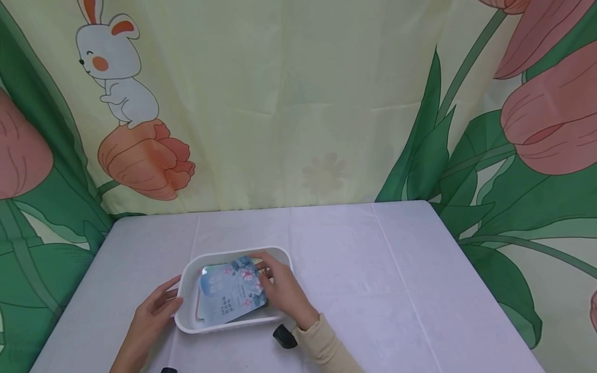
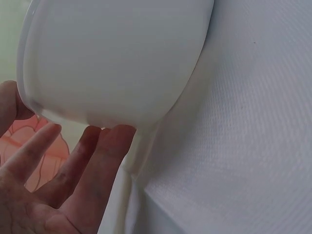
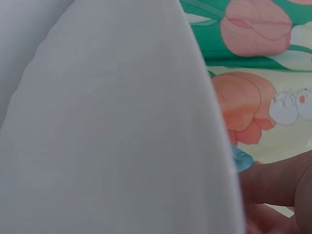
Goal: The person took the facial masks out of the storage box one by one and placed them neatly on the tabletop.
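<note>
A white tray [image 1: 205, 327] rests on the table with a blue floral packet [image 1: 228, 290] lying in it. Edges of other flat packets peek out from under the blue one. At the tray's left end is my left hand [image 1: 156, 311], its fairly straight fingers touching the outer wall; the left wrist view shows those fingertips [image 2: 117, 139] against the white side. My right hand [image 1: 282, 287] reaches over the tray's right side and pinches the blue packet near its right edge. In the right wrist view the tray wall hides most of the packet, leaving a blue corner.
A white cloth covers the table [image 1: 354, 290]. Near the tray's front right corner is a black object [image 1: 285, 336], by the right sleeve. Behind the table hangs a curtain [image 1: 289, 114] printed with tulips and a rabbit.
</note>
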Demonstrator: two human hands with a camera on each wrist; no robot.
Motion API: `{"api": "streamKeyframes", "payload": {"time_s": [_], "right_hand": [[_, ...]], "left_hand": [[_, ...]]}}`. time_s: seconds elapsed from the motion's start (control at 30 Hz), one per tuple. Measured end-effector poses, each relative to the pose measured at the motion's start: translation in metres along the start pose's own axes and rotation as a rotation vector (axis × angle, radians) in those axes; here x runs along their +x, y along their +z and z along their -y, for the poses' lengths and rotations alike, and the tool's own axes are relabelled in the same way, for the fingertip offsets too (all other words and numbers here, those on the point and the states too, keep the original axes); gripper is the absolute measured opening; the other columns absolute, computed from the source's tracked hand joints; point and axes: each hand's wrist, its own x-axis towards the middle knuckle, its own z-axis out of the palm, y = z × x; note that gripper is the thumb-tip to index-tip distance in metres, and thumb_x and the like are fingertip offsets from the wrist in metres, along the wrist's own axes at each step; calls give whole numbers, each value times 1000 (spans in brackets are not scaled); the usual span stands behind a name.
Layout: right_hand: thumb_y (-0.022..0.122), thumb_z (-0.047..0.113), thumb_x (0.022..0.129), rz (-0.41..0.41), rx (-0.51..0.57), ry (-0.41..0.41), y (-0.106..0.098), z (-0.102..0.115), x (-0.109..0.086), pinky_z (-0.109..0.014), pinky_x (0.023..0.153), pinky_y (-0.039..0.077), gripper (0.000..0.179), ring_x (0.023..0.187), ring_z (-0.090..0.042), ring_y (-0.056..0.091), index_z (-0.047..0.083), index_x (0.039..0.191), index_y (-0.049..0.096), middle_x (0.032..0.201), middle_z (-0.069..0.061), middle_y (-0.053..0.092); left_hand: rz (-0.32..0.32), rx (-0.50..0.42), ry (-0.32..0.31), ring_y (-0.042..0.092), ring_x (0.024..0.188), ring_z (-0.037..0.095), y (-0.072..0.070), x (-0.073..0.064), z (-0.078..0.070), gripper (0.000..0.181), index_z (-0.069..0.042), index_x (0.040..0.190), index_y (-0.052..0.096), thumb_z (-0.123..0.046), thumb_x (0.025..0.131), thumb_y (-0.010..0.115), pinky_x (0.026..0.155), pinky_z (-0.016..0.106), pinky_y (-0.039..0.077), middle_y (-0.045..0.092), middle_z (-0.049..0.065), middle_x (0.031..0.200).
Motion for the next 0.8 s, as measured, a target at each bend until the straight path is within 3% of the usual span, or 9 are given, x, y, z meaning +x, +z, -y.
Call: {"api": "streamKeyframes", "payload": {"time_s": [0.33,0.63,0.8], "right_hand": [[54,-7,95,-15,-12,-7,-9,1,0,-19,68,54,51,84,-13,63,20,138,54,117,-8,65],[52,-9,94,-25,-12,-39,-18,2,3,-28,78,57,50,91,-17,64,19,136,59,123,-5,65],[52,-8,95,-26,-7,-15,-23,4,5,-26,75,56,47,88,-16,64,18,133,62,118,-6,67]], "left_hand": [[-4,-10,12,49,135,36,1,-1,1,82,-24,158,27,-59,92,59,97,38,55,41,21,153],[-61,-3,8,51,132,38,4,-3,-1,69,-24,156,31,-46,97,59,90,35,59,45,21,150],[-83,-11,4,52,131,37,5,-4,0,67,-25,156,32,-42,98,60,87,32,60,45,20,149]]}}
